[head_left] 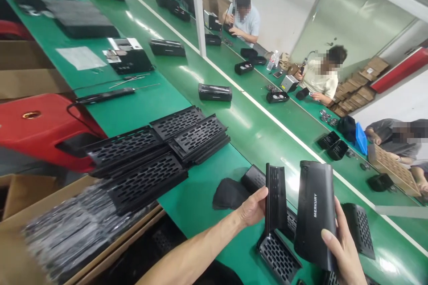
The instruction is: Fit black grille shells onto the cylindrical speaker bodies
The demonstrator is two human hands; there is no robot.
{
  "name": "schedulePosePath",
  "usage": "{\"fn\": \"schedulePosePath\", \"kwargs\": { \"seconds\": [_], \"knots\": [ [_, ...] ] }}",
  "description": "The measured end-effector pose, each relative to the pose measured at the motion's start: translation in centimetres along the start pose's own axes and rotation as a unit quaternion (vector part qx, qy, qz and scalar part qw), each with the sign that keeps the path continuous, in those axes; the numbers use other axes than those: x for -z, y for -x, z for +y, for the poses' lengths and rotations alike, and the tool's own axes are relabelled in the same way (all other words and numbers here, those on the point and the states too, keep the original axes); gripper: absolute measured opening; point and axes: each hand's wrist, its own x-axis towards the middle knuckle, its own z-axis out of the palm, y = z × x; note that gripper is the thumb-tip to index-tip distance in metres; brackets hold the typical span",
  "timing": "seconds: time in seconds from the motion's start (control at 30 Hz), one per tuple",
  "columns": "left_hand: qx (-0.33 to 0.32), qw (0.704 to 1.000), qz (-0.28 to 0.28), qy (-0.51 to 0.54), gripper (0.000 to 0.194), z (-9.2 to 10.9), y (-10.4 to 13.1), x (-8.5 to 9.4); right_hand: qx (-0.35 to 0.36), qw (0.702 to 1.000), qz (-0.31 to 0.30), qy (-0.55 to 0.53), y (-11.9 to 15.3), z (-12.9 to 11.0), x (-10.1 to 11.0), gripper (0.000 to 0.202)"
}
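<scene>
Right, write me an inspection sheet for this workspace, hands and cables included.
Surface: green worktop, parts spread on it.
Job's things: slotted black panel and casing marked MERKURY, held side by side.
Clutter: loose slotted panels piled by a cardboard box.
Hands: left hand grips the panel's edge; right hand grips the casing.
Cables: black cord trails from a pen-shaped tool.
Surroundings: red stool; at least three co-workers opposite.

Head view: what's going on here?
A person's left hand holds a black slotted panel upright by its edge, while the right hand grips a black casing marked MERKURY. The two pieces are apart. More slotted panels lie piled on the green bench. Other people work beyond.
</scene>
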Motion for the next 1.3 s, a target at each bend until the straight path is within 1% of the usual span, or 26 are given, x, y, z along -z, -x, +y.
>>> {"fn": "schedulePosePath", "kwargs": {
  "seconds": [0.07,0.23,0.37,0.57,0.7,0.83,1.0,1.13,1.23,1.3],
  "knots": [
    [0.001,1.0,0.005,-0.011,0.061,-0.5,0.2,-1.0,0.02,0.999,-0.011,0.04,1.1,-0.3,0.0,0.104],
    [-0.007,0.999,-0.016,-0.03,0.065,-1.4,0.6,-2.9,0.077,0.988,-0.019,0.132,2.5,-0.1,-0.5,0.099],
    [-0.027,0.999,-0.024,-0.03,0.064,-2.2,0.8,-3.5,0.103,0.978,-0.022,0.18,2.8,0.2,-1.0,0.097],
    [-0.042,0.997,-0.061,-0.022,0.075,-2.8,0.8,-4.2,0.155,0.956,-0.029,0.247,2.8,0.5,-1.3,0.09],
    [-0.044,0.996,-0.069,-0.03,0.078,-2.7,0.6,-4.8,0.153,0.954,-0.025,0.258,2.8,0.5,-1.5,0.087],
    [-0.041,0.996,-0.071,-0.033,0.077,-2.9,0.5,-4.8,0.145,0.949,-0.026,0.278,2.9,0.3,-1.5,0.085],
    [0.003,0.997,-0.066,-0.039,0.074,-3.3,0.2,-4.4,0.139,0.941,-0.032,0.306,2.6,0.3,-0.9,0.086],
    [0.029,0.995,-0.079,-0.058,0.072,-3.6,-0.4,-4.0,0.118,0.948,-0.021,0.295,2.2,0.4,-0.4,0.087],
    [0.037,0.993,-0.092,-0.057,0.07,-3.8,-1.1,-3.7,0.103,0.953,-0.035,0.284,2.1,0.3,-0.1,0.09],
    [0.05,0.993,-0.091,-0.051,0.071,-3.9,-1.5,-3.5,0.092,0.957,-0.045,0.272,2.0,-0.1,0.2,0.093]
  ]
}}
